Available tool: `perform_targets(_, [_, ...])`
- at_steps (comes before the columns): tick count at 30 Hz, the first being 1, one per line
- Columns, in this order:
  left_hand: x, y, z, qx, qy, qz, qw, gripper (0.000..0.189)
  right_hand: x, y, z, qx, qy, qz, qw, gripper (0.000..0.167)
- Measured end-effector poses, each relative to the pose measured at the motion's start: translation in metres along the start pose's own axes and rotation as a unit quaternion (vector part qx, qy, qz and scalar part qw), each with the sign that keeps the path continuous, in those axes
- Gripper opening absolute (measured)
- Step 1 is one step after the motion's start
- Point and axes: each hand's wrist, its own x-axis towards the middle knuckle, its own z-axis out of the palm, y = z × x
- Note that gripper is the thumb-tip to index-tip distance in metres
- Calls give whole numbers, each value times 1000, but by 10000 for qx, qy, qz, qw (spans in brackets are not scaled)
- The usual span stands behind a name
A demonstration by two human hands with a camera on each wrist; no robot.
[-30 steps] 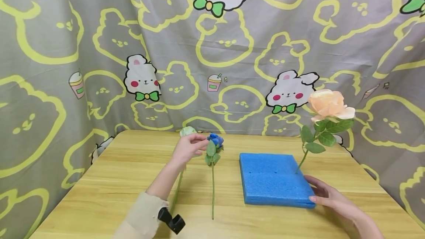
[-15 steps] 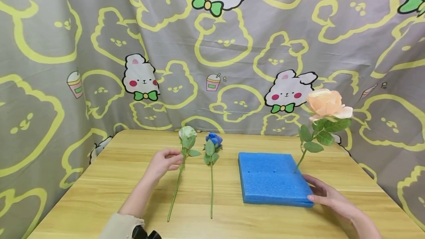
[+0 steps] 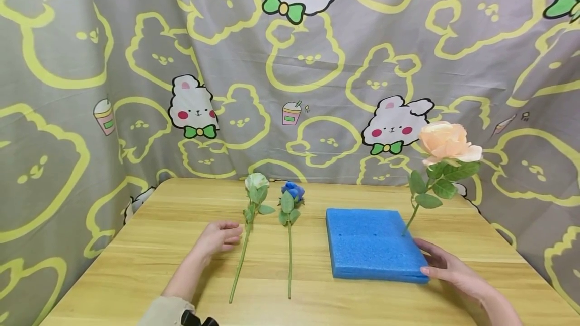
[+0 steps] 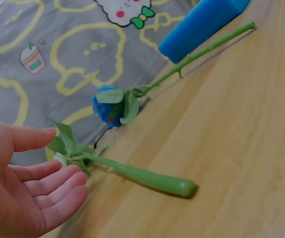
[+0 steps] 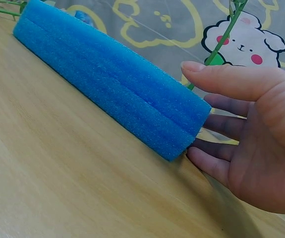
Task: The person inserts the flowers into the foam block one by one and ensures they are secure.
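My left hand [image 3: 218,238] is just left of the white-green rose [image 3: 257,181], its fingers loosely bent and nothing between them. In the left wrist view, the palm shows, with the fingers near that rose's leafy stem [image 4: 147,179]. A blue rose [image 3: 292,191] lies to its right, stem toward me. My right hand [image 3: 446,268] holds the right front corner of a blue foam block [image 3: 371,245], thumb at the top edge and fingers along the side. A peach rose [image 3: 448,142] stands in the block near its right edge, leaning slightly right.
Two small holes show in the top of the foam block, left of the peach rose. Everything rests on a wooden table [image 3: 181,205]. Behind the table hangs a grey curtain [image 3: 312,155] with cartoon rabbits and yellow outlines.
My left hand has drawn back from the flower heads toward me and left, away from the white-green rose, which stays lying on the table. The right hand and foam block stay put.
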Motion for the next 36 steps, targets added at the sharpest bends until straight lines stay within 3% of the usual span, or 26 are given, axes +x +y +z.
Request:
perform_targets(6, [-1,-5,4,-117,-109,-226,9996,39,-1,0,0,-20,32,-41,10000,66])
perform_targets(23, [0,-2,14,859,-325,-148,9957,41,0,1,1,-32,-26,-160,9999,64])
perform_targets(36, [1,-6,12,-37,-1020,-126,9947,42,0,1,0,-34,21,-54,10000,65])
